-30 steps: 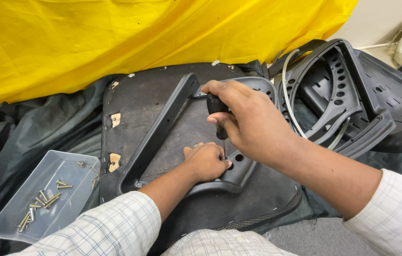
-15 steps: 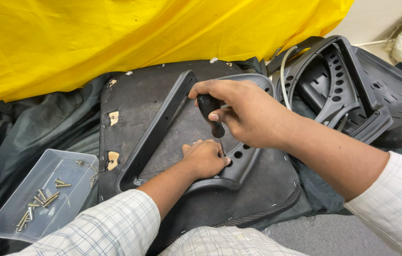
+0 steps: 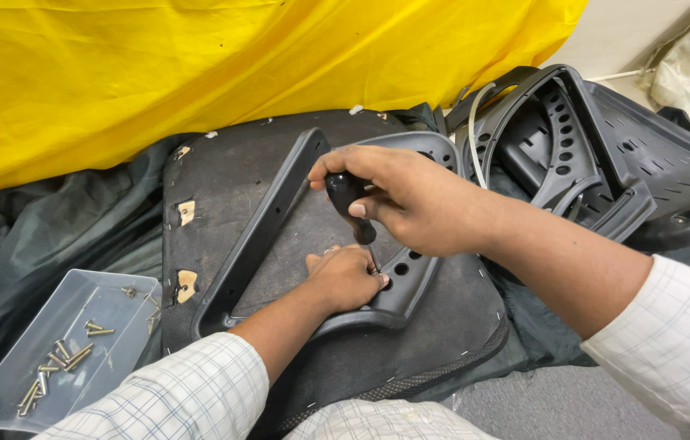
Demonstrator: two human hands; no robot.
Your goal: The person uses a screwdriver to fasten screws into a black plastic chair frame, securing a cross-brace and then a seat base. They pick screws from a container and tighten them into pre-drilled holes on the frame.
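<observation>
The right hand (image 3: pixel 418 204) is closed around a screwdriver (image 3: pixel 349 204); its tip is hidden. The left hand (image 3: pixel 345 277) presses on the black plastic frame (image 3: pixel 263 228), fingers curled.

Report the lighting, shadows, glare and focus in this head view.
Head view: even, soft light; the yellow cloth is bright but not blown out. The right hand throws only a faint shadow on the black seat base. Mild sheen on the clear screw tray. Both hands are sharp, left hand included; no motion blur shows.
</observation>
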